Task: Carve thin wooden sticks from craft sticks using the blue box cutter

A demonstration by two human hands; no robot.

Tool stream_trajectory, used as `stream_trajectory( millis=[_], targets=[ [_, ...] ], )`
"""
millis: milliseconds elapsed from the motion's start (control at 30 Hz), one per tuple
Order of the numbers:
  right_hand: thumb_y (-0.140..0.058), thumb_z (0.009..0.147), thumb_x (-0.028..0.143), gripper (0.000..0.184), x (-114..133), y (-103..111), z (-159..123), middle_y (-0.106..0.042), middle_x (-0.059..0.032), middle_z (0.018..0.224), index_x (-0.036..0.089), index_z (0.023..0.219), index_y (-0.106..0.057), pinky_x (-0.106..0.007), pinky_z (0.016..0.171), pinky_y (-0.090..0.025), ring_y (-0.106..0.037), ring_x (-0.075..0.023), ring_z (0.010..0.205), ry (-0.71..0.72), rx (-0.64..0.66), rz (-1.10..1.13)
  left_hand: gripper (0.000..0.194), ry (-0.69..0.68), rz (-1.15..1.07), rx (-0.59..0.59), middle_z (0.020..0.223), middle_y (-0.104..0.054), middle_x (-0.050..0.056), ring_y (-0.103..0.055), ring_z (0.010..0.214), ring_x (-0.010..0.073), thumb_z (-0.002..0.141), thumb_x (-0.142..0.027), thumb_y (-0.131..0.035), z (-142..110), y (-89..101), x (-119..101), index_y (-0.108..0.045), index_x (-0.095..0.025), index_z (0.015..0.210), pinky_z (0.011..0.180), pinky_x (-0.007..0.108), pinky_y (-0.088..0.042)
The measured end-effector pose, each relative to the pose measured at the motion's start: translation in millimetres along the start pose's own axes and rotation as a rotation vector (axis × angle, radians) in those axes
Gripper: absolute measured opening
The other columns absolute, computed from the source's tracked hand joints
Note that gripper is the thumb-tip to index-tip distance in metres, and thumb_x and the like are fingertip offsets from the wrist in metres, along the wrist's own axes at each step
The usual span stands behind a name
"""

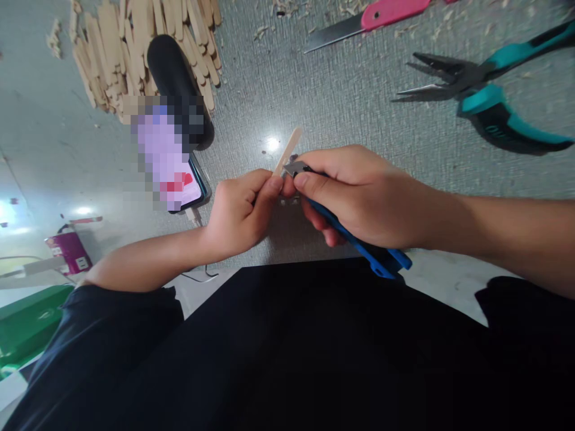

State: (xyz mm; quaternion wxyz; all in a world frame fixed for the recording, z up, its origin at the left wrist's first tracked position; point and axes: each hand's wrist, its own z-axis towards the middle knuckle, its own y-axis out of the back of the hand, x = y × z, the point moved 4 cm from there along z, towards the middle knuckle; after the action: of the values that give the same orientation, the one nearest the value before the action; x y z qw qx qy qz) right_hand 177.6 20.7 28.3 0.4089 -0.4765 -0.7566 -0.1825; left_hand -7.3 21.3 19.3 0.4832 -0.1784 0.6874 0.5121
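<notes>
Pinched between the thumb and fingers of my left hand (247,206) is a pale wooden craft stick (290,148), its rounded end pointing up and away from me. My right hand (359,191) is wrapped round a blue utility knife (348,233), thumb pressed near the front of the handle. The knife's short blade (294,168) lies against or right beside the stick, just above my left thumb; whether it cuts into the wood I cannot tell. Both hands are close together over the table's near edge. The stick's lower end is hidden in my left hand.
Many craft sticks (105,54) lie piled at the back left, beside a black cylindrical object (173,78) and a phone (168,161) with a cable. A pink-handled blade (390,15) and teal long-nose pliers (471,81) lie at the right. Wood shavings (350,7) dot the grey table.
</notes>
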Motion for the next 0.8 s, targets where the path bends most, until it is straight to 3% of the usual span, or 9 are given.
stream_trajectory(
  millis=[167, 367, 633, 800],
  targets=[
    [-0.065, 0.12, 0.023, 0.032, -1.1, -0.3, -0.5, -0.063, 0.0059, 0.061, 0.022, 0.088, -0.06, -0.021, 0.041, -0.046, -0.062, -0.01, 0.04, -0.008, 0.006, 0.022, 0.053, -0.007, 0.033, -0.021, 0.073, -0.072, 0.001, -0.066, 0.064, 0.0148, 0.125, -0.057, -0.049, -0.3, -1.0, -1.2, -0.071, -0.025, 0.09, 0.06, 0.034, -0.05],
    [-0.048, 0.121, 0.015, 0.032, -0.4, 0.1, -2.0, -0.065, 0.0047, 0.065, 0.023, 0.093, -0.06, -0.024, 0.042, -0.049, -0.063, -0.0116, 0.042, 0.002, -0.003, -0.003, 0.053, -0.015, 0.026, -0.035, 0.071, -0.07, 0.001, -0.064, 0.062, 0.0146, 0.125, -0.058, -0.049, 0.1, -1.9, 0.1, -0.069, -0.025, 0.09, 0.058, 0.033, -0.047],
    [-0.052, 0.121, 0.02, 0.037, 1.4, 0.0, -1.8, -0.064, 0.0033, 0.064, 0.023, 0.085, -0.056, -0.024, 0.043, -0.046, -0.063, -0.0118, 0.042, -0.088, 0.021, -0.058, 0.048, -0.043, 0.025, -0.018, 0.076, -0.075, 0.002, -0.068, 0.065, 0.0144, 0.126, -0.051, -0.05, -1.3, -3.5, 0.9, -0.073, -0.024, 0.093, 0.063, 0.032, -0.051],
    [-0.047, 0.12, 0.013, 0.038, 2.6, 0.5, -1.1, -0.064, 0.0022, 0.06, 0.022, 0.085, -0.057, -0.023, 0.041, -0.043, -0.062, -0.0112, 0.041, -0.107, 0.051, -0.049, 0.048, -0.074, 0.001, -0.024, 0.072, -0.072, 0.0, -0.065, 0.062, 0.0133, 0.125, -0.049, -0.052, 0.4, -3.3, 0.6, -0.073, -0.023, 0.091, 0.061, 0.031, -0.048]
  ],
)
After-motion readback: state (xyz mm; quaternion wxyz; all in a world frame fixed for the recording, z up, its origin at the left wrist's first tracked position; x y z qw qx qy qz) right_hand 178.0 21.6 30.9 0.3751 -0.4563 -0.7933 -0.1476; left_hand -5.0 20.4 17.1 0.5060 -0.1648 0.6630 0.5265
